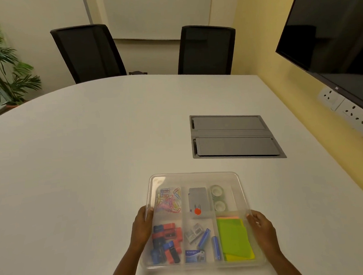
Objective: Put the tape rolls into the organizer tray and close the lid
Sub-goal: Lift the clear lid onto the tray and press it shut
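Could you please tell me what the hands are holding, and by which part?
Both hands, left hand and right hand, hold the clear lid by its side edges.

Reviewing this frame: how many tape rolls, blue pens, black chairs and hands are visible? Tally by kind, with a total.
Clear tape rolls in the tray's far-right compartment: 2
Blue pens in the near-middle compartment: 2
Black chairs behind the table: 2
Hands on the transparent plastic organizer tray: 2, left hand, right hand
Total: 8
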The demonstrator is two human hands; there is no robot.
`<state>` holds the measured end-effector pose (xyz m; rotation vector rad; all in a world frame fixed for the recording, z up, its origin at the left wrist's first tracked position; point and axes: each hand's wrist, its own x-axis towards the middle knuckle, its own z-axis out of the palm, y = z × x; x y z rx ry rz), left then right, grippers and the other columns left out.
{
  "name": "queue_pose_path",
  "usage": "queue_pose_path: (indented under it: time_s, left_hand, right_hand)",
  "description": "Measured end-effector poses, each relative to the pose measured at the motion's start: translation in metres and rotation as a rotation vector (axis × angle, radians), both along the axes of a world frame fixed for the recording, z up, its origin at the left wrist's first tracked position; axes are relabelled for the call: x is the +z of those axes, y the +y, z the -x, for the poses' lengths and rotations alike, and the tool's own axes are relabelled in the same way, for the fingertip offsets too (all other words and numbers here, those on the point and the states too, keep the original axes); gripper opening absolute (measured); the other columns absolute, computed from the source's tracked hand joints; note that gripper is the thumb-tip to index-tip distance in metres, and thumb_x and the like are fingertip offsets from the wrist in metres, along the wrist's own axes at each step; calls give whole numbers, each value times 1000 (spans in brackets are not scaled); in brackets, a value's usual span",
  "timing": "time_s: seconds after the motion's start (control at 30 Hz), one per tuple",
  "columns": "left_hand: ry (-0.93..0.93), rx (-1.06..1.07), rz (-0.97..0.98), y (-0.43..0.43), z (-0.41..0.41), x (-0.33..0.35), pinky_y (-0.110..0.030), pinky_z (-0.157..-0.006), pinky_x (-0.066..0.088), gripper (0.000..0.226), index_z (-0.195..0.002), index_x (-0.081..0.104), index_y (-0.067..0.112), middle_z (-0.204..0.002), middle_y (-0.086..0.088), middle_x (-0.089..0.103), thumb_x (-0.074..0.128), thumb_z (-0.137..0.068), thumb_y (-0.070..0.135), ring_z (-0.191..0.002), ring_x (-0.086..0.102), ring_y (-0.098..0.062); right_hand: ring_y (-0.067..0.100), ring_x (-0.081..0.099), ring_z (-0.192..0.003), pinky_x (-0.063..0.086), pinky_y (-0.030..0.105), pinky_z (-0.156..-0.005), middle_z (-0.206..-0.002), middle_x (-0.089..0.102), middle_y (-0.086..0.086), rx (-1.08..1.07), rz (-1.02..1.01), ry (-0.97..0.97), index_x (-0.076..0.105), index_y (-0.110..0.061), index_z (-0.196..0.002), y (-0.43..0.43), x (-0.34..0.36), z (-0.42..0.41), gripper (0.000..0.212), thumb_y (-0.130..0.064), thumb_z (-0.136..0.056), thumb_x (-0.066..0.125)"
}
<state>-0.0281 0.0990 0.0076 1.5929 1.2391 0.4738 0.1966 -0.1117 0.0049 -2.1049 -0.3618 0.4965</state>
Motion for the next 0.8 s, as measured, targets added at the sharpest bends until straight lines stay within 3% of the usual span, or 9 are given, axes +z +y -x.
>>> queue_pose_path:
  time_s: [0.2, 0.37, 0.57, 0.73, 0.8]
  left_hand:
    - [17, 37, 10, -31, 16, 1, -44, -90, 48, 28, -111, 49, 1, -103, -13, 57, 34, -96, 20, -94, 59, -33]
    - [17, 97, -15, -39, 15, 7, -45, -88, 49, 13, -93, 43, 9, -101, -16, 59, 34, -96, 17, -95, 60, -39]
    - [37, 91, -31, -20, 4, 13, -42, -83, 49, 17, -91, 45, 6, -103, -24, 61, 32, -97, 15, -84, 57, -30]
    - [35, 76, -29, 3, -16, 17, -45, -87, 49, 15, -92, 44, 5, -107, -24, 60, 33, -97, 14, -84, 53, -27]
    - [33, 66, -29, 13, -25, 17, -45, -88, 49, 17, -94, 46, 3, -108, -25, 60, 35, -96, 15, -87, 57, -31]
  right_hand:
    - [23, 52, -92, 33, 25, -81, -99, 60, 13, -66, -54, 39, 57, 2, -116, -21, -5, 25, 29, -13, -93, 49]
    - [35, 57, -105, 38, 31, -84, -116, 63, 24, -99, -56, -13, 56, 6, -116, -15, -9, 25, 29, -9, -93, 47]
    - [23, 52, -91, 40, 33, -83, -97, 60, 12, -103, -63, -15, 57, 9, -111, 3, -7, 14, 28, -9, -93, 46]
    - [24, 52, -89, 38, 30, -80, -101, 65, 23, -139, -75, -32, 59, 8, -109, 25, -9, -3, 27, -9, -93, 47]
    - [25, 52, -84, 38, 30, -77, -91, 63, 19, -143, -68, -33, 60, 9, -105, 34, -8, -11, 25, -8, -93, 46]
